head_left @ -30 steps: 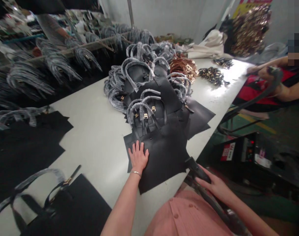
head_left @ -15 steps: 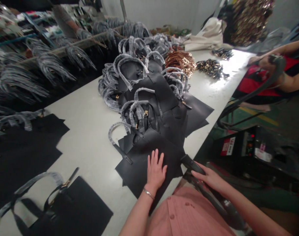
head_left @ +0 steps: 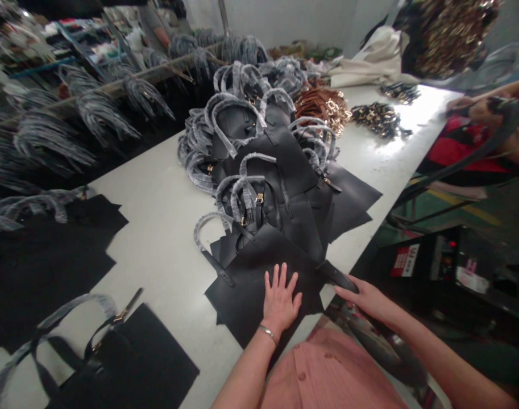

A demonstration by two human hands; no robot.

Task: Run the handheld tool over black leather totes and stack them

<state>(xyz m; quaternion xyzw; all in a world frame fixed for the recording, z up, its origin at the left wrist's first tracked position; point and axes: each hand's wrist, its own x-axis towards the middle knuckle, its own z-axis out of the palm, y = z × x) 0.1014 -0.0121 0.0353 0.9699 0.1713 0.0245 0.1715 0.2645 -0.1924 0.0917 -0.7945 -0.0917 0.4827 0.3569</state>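
Cannot read any text | shows red-and-white label (head_left: 405,261) on black machine (head_left: 445,296) beyond right edge of bench (head_left: 157,187), with marks too blurred to decipher | shows pale patch (head_left: 474,282) farther right on same machine, with pinkish marks, likewise illegible

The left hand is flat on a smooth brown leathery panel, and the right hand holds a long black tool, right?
Only one colour's wrong: in the head view, the smooth leathery panel under the left hand is black, not brown.
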